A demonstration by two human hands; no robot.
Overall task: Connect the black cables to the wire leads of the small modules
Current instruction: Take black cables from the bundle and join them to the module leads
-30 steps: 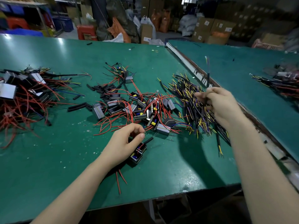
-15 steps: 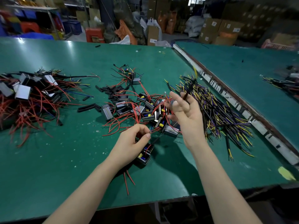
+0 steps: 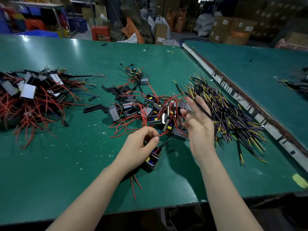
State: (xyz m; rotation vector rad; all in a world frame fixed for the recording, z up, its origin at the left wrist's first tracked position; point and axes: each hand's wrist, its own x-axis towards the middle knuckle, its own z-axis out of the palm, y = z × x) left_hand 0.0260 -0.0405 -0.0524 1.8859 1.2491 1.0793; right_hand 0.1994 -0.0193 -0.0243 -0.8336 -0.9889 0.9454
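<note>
Left hand (image 3: 139, 145) pinching red wire lead (image 3: 164, 133) above small module (image 3: 153, 158) near table (image 3: 66, 172) edge, right hand (image 3: 199, 129) holding black cable (image 3: 202, 109) between blurred fingers, long axis running far-left to near-right, cable pile (image 3: 233, 114) right.

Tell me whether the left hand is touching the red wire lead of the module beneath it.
Touching. The head view shows the left hand pinching the red wire lead between thumb and forefinger, above the small module.
</note>
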